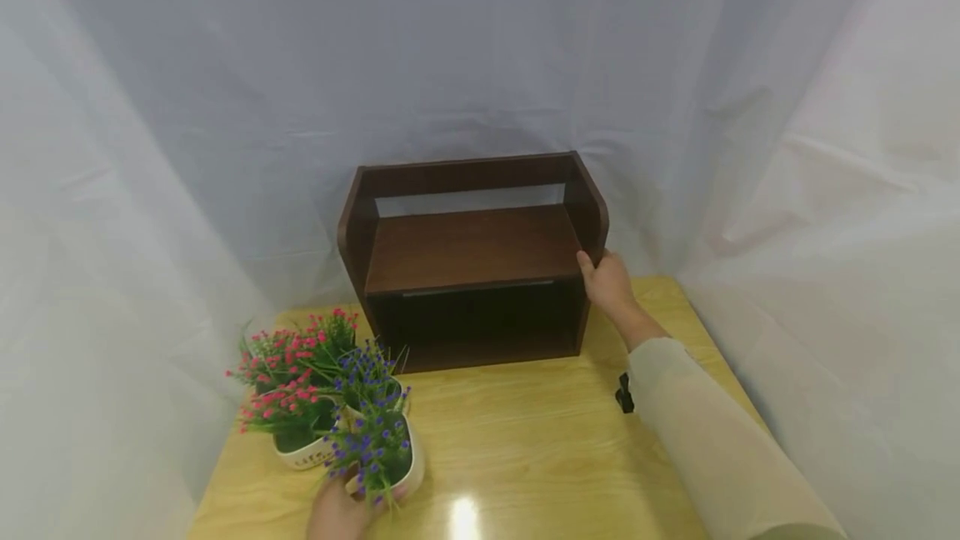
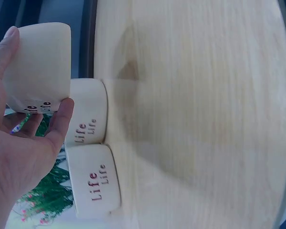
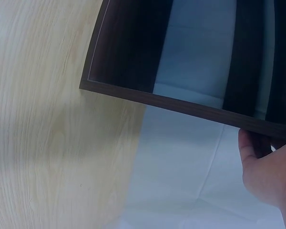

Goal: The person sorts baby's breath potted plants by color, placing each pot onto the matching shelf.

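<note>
White cloth hangs all around a yellow wood table. A dark brown shelf stands at the back of the table.

The right hand holds the right side wall of the shelf. Its fingers curl round the front edge of that wall, with the thumb on the outside. In the right wrist view the hand grips the thin dark edge, and white cloth shows past the fingers. A small black thing lies on the table just beside the sleeve; it is too small to tell what it is.

The left hand is at the near edge of the table. Its fingers wrap round a white pot with purple flowers. In the left wrist view the thumb and fingers pinch this pot, which says "Life" on it. Just past the fingertips two more white pots touch each other. Their pink flowers crowd close against the purple ones, between the held pot and the shelf.
</note>
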### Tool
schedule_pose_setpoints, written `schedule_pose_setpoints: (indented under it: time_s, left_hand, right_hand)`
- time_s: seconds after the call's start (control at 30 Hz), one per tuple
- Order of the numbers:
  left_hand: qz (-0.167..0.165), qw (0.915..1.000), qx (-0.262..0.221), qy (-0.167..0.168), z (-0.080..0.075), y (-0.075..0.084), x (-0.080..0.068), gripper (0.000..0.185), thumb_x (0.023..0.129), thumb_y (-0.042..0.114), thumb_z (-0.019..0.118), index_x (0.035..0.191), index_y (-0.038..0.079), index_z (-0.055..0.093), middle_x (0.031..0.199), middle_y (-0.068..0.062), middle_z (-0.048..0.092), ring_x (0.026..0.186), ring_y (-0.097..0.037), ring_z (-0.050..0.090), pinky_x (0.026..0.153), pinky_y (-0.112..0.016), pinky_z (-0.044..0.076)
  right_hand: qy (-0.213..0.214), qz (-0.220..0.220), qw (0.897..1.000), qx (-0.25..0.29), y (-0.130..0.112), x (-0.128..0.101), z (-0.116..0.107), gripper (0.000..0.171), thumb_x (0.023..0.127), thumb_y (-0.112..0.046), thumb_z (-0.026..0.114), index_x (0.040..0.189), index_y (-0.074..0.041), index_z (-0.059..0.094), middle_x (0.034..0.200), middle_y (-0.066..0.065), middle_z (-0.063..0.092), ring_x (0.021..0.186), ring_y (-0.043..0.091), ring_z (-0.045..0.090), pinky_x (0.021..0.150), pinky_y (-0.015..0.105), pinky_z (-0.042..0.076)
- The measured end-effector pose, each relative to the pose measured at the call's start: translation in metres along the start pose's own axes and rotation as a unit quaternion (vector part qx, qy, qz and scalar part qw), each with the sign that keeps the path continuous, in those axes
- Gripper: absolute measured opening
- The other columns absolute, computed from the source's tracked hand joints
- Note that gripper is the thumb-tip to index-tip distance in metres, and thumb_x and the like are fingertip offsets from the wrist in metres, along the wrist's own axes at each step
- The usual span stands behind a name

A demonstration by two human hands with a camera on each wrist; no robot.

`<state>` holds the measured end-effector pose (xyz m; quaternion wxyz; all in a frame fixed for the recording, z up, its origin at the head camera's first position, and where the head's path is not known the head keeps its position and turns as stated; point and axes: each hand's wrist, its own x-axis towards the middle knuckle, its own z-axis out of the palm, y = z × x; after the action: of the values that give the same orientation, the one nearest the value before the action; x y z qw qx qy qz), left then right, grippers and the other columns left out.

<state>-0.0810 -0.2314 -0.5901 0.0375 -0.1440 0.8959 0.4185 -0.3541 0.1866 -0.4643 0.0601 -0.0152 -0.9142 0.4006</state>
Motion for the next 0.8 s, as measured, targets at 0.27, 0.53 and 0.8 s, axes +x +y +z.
schedule_pose_setpoints:
  time_s: [0.27, 0.53, 0.8]
  left_hand:
    - [0.028, 0.9992, -0.027, -0.009, 0.012, 0.022, -0.001, 0.101, 0.077, 0.043, 0.098, 0.143, -0.019, 0.052, 0.145, -0.046, 0.055, 0.11, -0.057, 0.073, 0.088, -0.054, 0.068]
    - [0.087, 0.9943, -0.06, -0.011, 0.023, 0.057, 0.004, 0.095, 0.08, 0.035, 0.097, 0.144, -0.018, 0.052, 0.144, -0.043, 0.057, 0.107, -0.051, 0.075, 0.085, -0.047, 0.069]
    - [0.117, 0.988, -0.094, -0.035, 0.031, 0.09, 0.015, 0.092, 0.078, 0.034, 0.098, 0.147, -0.008, 0.054, 0.144, -0.038, 0.06, 0.107, -0.048, 0.077, 0.081, -0.039, 0.07]
  right_hand:
    - [0.005, -0.01, 1.0, 0.015, 0.005, 0.0, 0.001, 0.061, 0.118, -0.037, 0.042, 0.149, 0.014, 0.052, 0.141, 0.04, 0.061, 0.134, 0.053, 0.062, 0.117, 0.062, 0.051]
    - [-0.001, -0.023, 0.999, 0.046, 0.004, 0.007, 0.003, 0.058, 0.117, -0.032, 0.045, 0.15, 0.016, 0.05, 0.145, 0.041, 0.06, 0.139, 0.053, 0.06, 0.121, 0.06, 0.049]
    - [-0.007, -0.01, 0.997, 0.076, 0.002, 0.011, 0.007, 0.059, 0.117, -0.031, 0.047, 0.151, 0.016, 0.047, 0.146, 0.042, 0.057, 0.14, 0.053, 0.059, 0.123, 0.059, 0.048]
